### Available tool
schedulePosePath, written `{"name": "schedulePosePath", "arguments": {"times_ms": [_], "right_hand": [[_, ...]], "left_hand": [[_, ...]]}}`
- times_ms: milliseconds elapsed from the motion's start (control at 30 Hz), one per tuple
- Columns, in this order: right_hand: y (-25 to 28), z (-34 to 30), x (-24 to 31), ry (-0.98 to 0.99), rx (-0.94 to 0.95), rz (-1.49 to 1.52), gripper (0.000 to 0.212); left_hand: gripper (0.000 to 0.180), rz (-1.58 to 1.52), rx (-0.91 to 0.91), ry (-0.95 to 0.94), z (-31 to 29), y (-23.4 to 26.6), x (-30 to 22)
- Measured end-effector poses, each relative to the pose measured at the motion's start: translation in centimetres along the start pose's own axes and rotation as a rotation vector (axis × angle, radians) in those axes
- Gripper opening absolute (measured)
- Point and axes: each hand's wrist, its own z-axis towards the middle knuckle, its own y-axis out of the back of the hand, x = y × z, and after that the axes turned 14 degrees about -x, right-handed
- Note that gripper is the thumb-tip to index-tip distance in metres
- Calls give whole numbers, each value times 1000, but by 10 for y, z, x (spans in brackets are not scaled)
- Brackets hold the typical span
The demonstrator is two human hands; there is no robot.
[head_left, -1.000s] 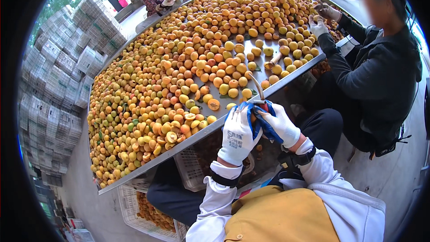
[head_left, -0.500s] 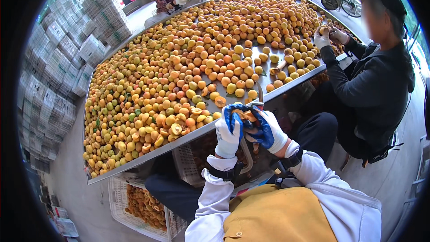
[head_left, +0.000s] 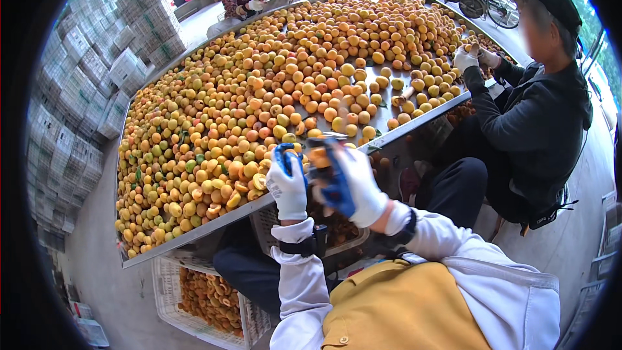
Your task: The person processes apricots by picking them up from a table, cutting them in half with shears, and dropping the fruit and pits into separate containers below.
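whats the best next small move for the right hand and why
Perhaps lower the right hand and release what looks like fruit into the crate below: the hand, though blurred, is above that crate, which already seems to hold orange-brown pieces.

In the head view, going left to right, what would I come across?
Stacked crates, white floor crate of cut fruit, left hand, right hand, dark-jacketed co-worker.
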Motion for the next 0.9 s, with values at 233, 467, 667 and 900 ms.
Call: {"name": "schedulePosePath", "arguments": {"times_ms": [233,467,667,900], "right_hand": [[-158,-59,-86,556,794,-407,30],[-71,-21,-26,658,456,-687,22],[47,23,41,686,57,-522,19],[166,63,80,495,-128,-154,31]], "left_hand": [[41,749,8,-433,-11,-20,20],[35,585,317,-447,1,-50,-6],[28,239,638,-244,19,-148,60],[46,978,880,-334,15,-205,-36]]}}
